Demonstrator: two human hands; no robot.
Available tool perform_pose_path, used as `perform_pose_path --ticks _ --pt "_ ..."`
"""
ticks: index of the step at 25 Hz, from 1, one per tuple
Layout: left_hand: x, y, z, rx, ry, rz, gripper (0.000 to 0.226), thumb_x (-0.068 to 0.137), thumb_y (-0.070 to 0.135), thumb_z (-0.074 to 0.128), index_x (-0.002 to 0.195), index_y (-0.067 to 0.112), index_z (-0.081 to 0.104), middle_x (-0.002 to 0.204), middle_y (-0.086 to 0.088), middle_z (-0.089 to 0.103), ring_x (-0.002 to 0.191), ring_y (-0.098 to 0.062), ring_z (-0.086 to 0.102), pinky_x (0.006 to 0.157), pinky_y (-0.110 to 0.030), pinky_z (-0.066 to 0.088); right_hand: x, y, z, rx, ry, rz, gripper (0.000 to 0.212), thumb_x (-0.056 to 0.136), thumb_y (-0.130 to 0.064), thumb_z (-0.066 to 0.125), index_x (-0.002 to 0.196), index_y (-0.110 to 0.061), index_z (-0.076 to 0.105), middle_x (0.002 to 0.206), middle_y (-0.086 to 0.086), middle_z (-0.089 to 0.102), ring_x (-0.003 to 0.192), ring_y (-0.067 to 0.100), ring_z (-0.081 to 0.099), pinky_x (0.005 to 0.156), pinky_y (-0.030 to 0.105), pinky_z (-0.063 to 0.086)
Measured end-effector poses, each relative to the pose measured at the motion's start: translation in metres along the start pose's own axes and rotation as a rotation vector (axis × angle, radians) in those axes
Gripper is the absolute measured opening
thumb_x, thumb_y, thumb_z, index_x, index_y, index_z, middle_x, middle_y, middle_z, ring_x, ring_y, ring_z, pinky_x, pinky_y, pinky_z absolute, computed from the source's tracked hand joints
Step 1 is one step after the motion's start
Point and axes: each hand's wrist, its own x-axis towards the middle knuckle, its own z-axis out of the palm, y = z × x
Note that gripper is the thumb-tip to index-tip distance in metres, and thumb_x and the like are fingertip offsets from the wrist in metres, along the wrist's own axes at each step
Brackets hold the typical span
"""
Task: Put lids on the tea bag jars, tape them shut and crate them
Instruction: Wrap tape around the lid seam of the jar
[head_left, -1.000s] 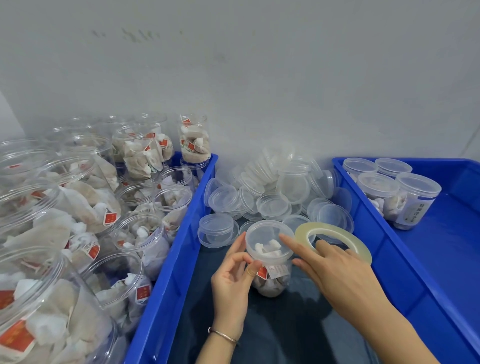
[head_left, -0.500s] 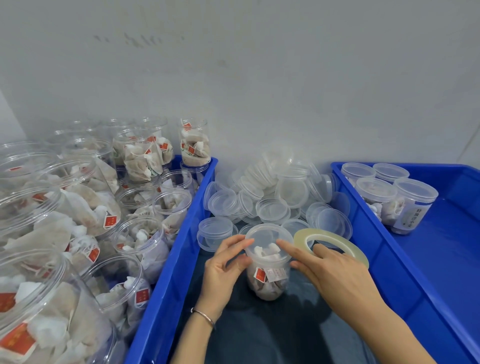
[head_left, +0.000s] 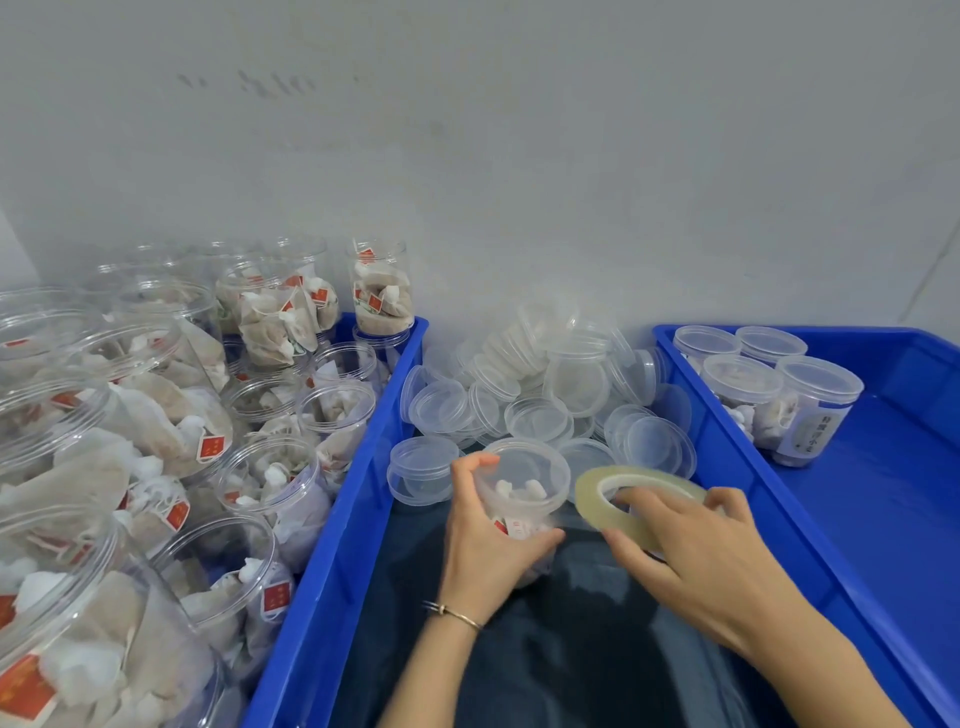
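Jar (head_left: 524, 483), red tag unreadable, in left hand (head_left: 485, 545).

Clear glossy plastic jar (head_left: 524, 483)

Jar label (head_left: 810, 434) and red tags (head_left: 212, 447) — print too blurred to read.

A pale grey wall (head_left: 519, 156) fills the upper half of the scene, marked by a row of faint dark smudges (head_left: 260, 83) near its top left. A thin seam (head_left: 930, 280) runs diagonally down the wall at far right. Below, a dark blue-grey cloth (head_left: 571, 665) lies spread in the foreground. A slim gold bracelet (head_left: 454, 614) circles a wrist above it.
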Motion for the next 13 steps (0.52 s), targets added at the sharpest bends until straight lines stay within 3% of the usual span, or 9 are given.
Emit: perform_pose_path --ticks 1,3,6,13 --pt "0.001 -0.002 -0.007 -0.006 -0.01 -0.008 0.084 0.047 0.019 0.093 0.106 0.043 0.038 0.114 0.017 0.05 0.101 0.01 0.049 0.08 -0.009 0.043 -0.002 0.003 -0.003 -0.029 -0.008 0.029 0.06 0.081 -0.065 0.004 0.101 -0.035 0.052 0.103 -0.017 0.057 0.086 0.003 0.046 0.092 0.025 0.016" --pt "0.005 -0.006 -0.019 -0.03 -0.025 -0.024 0.085 0.046 0.017 0.094 0.106 0.044 0.039 0.116 0.015 0.052 0.103 0.01 0.05 0.079 -0.005 0.04 -0.006 0.012 -0.007 -0.044 -0.012 0.073 0.05 0.075 -0.059 0.008 0.076 -0.028 0.047 0.086 -0.013 0.049 0.08 0.0 0.046 0.091 0.025 0.013" --pt "0.01 -0.012 -0.033 -0.055 -0.074 -0.038 0.084 0.048 0.012 0.094 0.108 0.041 0.043 0.12 0.013 0.053 0.108 0.006 0.051 0.084 -0.012 0.046 -0.007 0.027 -0.006 -0.014 -0.061 0.168 0.036 0.083 -0.051 0.018 0.073 -0.027 0.044 0.084 -0.011 0.045 0.08 -0.006 0.043 0.09 0.026 0.012" --pt "-0.005 -0.013 -0.044 -0.103 -0.269 -0.021 0.084 0.049 0.012 0.093 0.114 0.036 0.044 0.126 0.013 0.054 0.118 -0.009 0.055 0.097 -0.039 0.051 0.038 0.028 0.014 -0.01 -0.063 0.151 0.022 0.091 -0.043 0.03 0.075 -0.03 0.039 0.085 -0.009 0.039 0.084 0.006 0.038 0.09 0.034 0.016"
